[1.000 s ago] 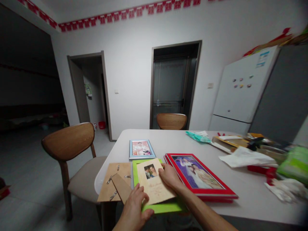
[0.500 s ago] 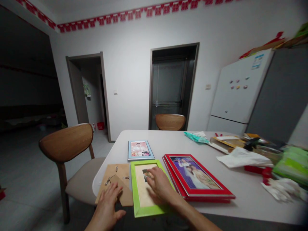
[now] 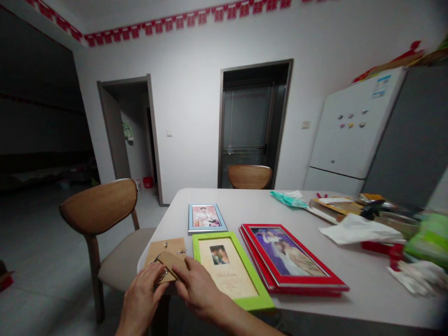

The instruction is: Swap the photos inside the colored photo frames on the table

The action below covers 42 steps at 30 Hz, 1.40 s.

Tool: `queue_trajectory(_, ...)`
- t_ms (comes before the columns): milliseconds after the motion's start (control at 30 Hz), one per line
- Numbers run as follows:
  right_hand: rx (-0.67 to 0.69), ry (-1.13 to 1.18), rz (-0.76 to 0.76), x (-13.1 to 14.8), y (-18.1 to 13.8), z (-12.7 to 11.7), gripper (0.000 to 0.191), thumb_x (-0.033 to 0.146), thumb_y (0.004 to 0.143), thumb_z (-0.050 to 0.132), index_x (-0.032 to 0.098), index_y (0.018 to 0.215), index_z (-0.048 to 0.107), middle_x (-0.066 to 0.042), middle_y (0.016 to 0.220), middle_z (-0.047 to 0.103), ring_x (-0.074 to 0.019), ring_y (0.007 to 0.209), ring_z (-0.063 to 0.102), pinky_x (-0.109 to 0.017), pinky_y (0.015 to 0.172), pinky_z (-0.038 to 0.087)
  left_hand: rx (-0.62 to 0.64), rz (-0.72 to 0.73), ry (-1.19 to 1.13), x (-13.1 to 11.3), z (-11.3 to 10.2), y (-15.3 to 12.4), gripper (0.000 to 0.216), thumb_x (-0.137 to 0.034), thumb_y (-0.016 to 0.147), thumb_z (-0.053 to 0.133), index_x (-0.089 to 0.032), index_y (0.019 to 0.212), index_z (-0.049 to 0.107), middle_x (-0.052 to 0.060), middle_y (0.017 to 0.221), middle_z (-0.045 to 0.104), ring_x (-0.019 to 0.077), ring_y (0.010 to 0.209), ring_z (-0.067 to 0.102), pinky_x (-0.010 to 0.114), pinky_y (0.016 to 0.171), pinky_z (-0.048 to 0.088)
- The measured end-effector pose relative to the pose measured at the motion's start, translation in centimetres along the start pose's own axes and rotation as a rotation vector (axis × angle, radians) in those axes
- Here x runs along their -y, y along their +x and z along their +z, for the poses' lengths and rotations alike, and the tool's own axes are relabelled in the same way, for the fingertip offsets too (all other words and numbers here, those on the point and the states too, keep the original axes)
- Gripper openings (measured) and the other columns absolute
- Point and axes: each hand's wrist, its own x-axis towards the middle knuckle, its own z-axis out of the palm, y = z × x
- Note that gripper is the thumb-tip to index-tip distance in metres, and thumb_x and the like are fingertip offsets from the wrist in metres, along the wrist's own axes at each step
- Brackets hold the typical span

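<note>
Right under the fingertips, low at the table's near left corner, here is the brown backing board (image 3: pixel 174 245), and both hands are on it! The left hand (image 3: pixel 143 293) has its fingers curled over the near left part, clamped on the board. Close beside it, the right hand (image 3: pixel 198 285) pinches at the near end of the stand flap (image 3: pixel 172 261), fingers and thumb closed on board and flap together. Just past those fingers, small metal clips (image 3: pixel 166 244) catch the light.

Now look immediately right of the right fingers: the lime-green picture frame (image 3: pixel 250 270) lies flat, holding a cream printed insert (image 3: pixel 231 276) with a small couple photo (image 3: pixel 219 255) near its far end. Beyond the fingertips, further up the white table (image 3: pixel 241 205), sits a light-blue picture frame (image 3: pixel 208 229) around a pinkish portrait. Further right of the hands, past the green one, a red picture frame (image 3: pixel 308 280) shows a wedding photo (image 3: pixel 289 254), more red directly beneath it. Well off to the fingers' right, crumpled white paper (image 3: pixel 360 228) and a green packet (image 3: pixel 429 240); left of them, a wooden chair (image 3: pixel 101 205).
</note>
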Motion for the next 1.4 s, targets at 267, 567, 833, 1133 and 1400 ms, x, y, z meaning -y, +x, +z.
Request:
queue_trajectory(267, -0.227, 0.127, -0.018, -2.2, -4.3, -4.8, 0.032, 0.022, 0.077, 0.04, 0.027, 0.106, 0.053, -0.006, 0.113, 0.046, -0.0184, 0.103, 0.044, -0.034, 0.087, 0.037, -0.149, 0.313, -0.13, -6.7, -1.0, 1.1, 0.027, -0.02, 0.071, 0.054, -0.02, 0.098, 0.054, 0.006, 0.102, 0.062, 0.0197, 0.098, 0.055, 0.038, 0.083, 0.047)
queue_trajectory(567, -0.104, -0.009, 0.254, -7.7, -10.1, -7.6, 0.035, 0.031, 0.077, 0.038, 0.022, 0.107, 0.056, -0.01, 0.118, 0.047, -0.0219, 0.109, 0.043, -0.038, 0.092, 0.035, 0.23, 0.276, -0.212, -12.3, 2.4, 0.6, 0.042, -0.006, 0.066, 0.046, -0.014, 0.106, 0.052, 0.011, 0.117, 0.052, 0.0218, 0.11, 0.045, 0.04, 0.092, 0.039)
queue_trajectory(833, -0.103, -0.101, 0.231, -8.2, -9.8, -5.6, 0.034, 0.023, 0.075, 0.038, 0.023, 0.104, 0.055, -0.01, 0.114, 0.047, -0.0221, 0.105, 0.043, -0.037, 0.089, 0.034, 0.454, 0.173, -0.262, -12.5, 2.9, 0.7, 0.03, -0.022, 0.074, 0.048, -0.018, 0.103, 0.053, 0.009, 0.119, 0.05, 0.0231, 0.114, 0.041, 0.046, 0.097, 0.027)
queue_trajectory(1133, -0.005, -0.14, 0.152, -7.0, -8.3, -5.8, 0.024, 0.02, 0.074, 0.042, 0.023, 0.091, 0.058, -0.005, 0.1, 0.049, -0.0174, 0.093, 0.043, -0.03, 0.08, 0.034, 0.455, 0.176, -0.269, -10.7, 2.4, -0.1, 0.029, -0.021, 0.062, 0.062, -0.02, 0.09, 0.054, 0.01, 0.122, 0.047, 0.0232, 0.117, 0.036, 0.05, 0.099, 0.018)
queue_trajectory(1400, 0.074, -0.176, 0.021, -4.5, -6.7, -4.8, 0.02, 0.027, 0.076, 0.045, 0.028, 0.093, 0.056, -0.002, 0.105, 0.047, -0.0185, 0.098, 0.037, -0.033, 0.084, 0.028, 0.408, 0.133, -0.312, -9.2, 3.1, -0.2, 0.024, -0.015, 0.061, 0.059, -0.019, 0.085, 0.055, 0.009, 0.12, 0.049, 0.0224, 0.115, 0.039, 0.05, 0.099, 0.02)
